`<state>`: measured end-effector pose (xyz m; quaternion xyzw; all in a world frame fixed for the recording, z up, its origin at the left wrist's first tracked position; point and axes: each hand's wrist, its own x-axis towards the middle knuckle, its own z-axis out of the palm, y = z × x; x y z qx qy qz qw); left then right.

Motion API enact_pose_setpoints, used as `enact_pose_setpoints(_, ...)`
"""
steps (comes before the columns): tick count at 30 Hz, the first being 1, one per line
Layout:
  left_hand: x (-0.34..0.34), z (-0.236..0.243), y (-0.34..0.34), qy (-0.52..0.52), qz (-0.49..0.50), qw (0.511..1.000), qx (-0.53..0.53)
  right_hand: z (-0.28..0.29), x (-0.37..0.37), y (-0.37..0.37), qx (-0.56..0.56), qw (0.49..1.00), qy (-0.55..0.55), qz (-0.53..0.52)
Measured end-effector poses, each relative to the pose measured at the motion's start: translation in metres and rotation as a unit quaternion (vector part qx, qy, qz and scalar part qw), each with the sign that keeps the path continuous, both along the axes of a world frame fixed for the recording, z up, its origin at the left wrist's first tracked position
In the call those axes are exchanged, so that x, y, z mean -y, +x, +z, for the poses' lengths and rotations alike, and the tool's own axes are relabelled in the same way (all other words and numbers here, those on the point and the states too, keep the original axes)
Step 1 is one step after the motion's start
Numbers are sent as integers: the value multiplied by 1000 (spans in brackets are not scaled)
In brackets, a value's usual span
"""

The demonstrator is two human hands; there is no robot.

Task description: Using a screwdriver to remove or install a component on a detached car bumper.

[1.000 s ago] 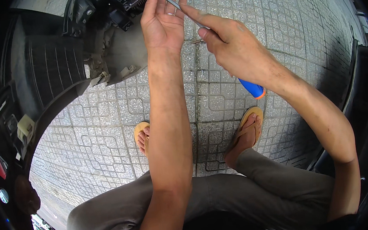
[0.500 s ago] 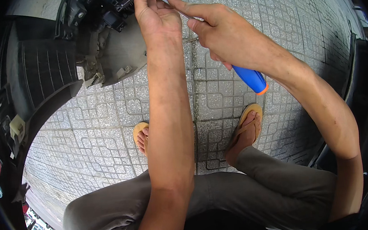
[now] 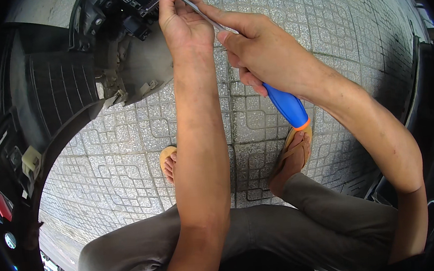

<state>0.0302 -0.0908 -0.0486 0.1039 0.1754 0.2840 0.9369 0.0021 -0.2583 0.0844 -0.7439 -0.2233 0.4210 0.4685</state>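
My right hand (image 3: 266, 46) is closed round a screwdriver. Its blue handle (image 3: 283, 101) with an orange end sticks out below my palm, and the index finger lies along its thin metal shaft (image 3: 201, 14). The shaft slants up and left, past the fingers of my left hand (image 3: 187, 27). That hand is palm up, thumb and fingers curled together at the upper edge of the view. What they pinch there, and the screwdriver's tip, cannot be made out. Just left of the thumb is a black ribbed plastic unit (image 3: 138, 0), with a small black block (image 3: 135, 26) below it.
A large curved dark panel (image 3: 62, 82) with clips and brackets (image 3: 115, 90) fills the left side, with a pale clip (image 3: 30, 159) lower down. Grey patterned paving (image 3: 115, 154) lies beneath. My sandalled feet (image 3: 293, 154) stand on it. A dark object (image 3: 428, 132) borders the right.
The screwdriver's handle has swung slightly down and left, and more of its shaft shows. My right hand has shifted a little left and down. My left hand stays at nearly the same place.
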Motion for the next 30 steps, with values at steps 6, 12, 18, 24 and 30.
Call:
enact_pose_setpoints(6, 8, -3, -15, 2, -37, 997, 68, -17, 8, -15, 46, 998, -44, -21)
enact_pose_setpoints(12, 1, 0, -15, -11, -48, 996, 68, -21, 4, -7, 112, 993, -34, -13)
enact_pose_setpoints(18, 3, -2, -13, -12, -63, 994, 91, -29, 3, -5, 172, 985, -18, -19)
enact_pose_setpoints(24, 8, 8, -5, -16, 3, 1000, 20, -28, 4, 4, 163, 986, -24, 0)
enact_pose_setpoints(30, 4, 14, 2, -2, 25, 1000, 7, -3, 4, 10, 200, 979, -26, 16)
